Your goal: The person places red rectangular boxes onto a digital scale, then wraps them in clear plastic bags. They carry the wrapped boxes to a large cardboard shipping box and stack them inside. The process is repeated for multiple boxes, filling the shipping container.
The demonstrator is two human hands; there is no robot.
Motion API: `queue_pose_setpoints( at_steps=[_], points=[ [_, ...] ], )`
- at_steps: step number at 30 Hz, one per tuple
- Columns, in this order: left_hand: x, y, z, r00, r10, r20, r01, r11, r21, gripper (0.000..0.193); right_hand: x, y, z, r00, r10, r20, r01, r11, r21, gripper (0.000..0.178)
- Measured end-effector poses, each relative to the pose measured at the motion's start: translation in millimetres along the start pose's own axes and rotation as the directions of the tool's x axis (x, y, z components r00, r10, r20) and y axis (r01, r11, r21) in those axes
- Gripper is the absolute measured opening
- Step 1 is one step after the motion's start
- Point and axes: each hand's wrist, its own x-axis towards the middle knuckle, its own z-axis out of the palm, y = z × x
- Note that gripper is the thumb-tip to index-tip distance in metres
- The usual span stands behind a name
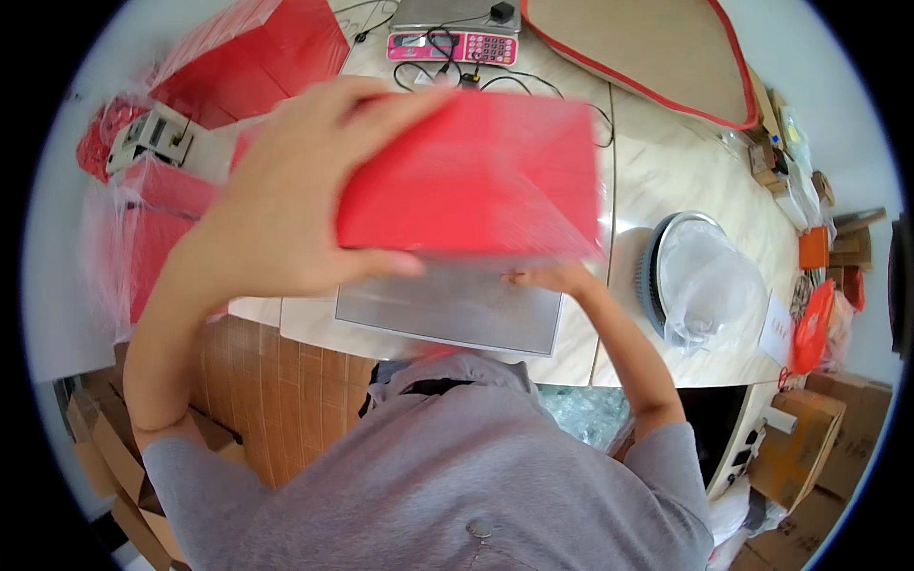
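A red box (476, 176), loosely covered in clear plastic film, is held up over the table and slightly blurred. My left hand (276, 190) grips its left end, closed with the fingers over the upper side and the thumb along the lower edge. Just under the box's lower right edge is my right hand (557, 277), fingers pointing left. The box and film hide most of those fingers, so I cannot tell whether they grip it. Beneath lies a flat grey panel (447, 309) with a pale rim, partly covered by the box.
A pink-fronted scale (452, 48) with black cables stands at the back. Red boxes (252, 62) and a film-wrapped red box (157, 238) are on the left. To the right sits a round container (681, 276) with clear plastic inside. Cardboard boxes (795, 447) stand lower right.
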Motion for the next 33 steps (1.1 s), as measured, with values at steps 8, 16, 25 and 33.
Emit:
queue_pose_setpoints(
  at_steps=[8, 16, 25, 33],
  points=[
    [-164, -135, 47, 0.596, -0.801, -0.053, -0.089, 0.0, -0.996, 0.07, 56, -86, -131, 0.991, -0.123, 0.044, -0.009, 0.267, 0.964, 0.069],
    [-205, -110, 234, 0.61, -0.792, 0.01, -0.305, -0.247, -0.92, 0.066, 72, -189, -42, 0.978, -0.188, -0.086, 0.075, -0.065, 0.995, 0.066],
    [-241, -72, 262, 0.669, -0.73, 0.139, -0.404, -0.515, -0.756, 0.07, 69, -230, 11, 0.978, -0.208, 0.03, -0.022, 0.042, 0.999, 0.069],
    [-248, -67, 260, 0.701, -0.694, 0.167, -0.41, -0.583, -0.702, 0.07, 72, -244, 21, 0.981, -0.192, 0.023, -0.016, 0.038, 0.999, 0.064]
  ],
)
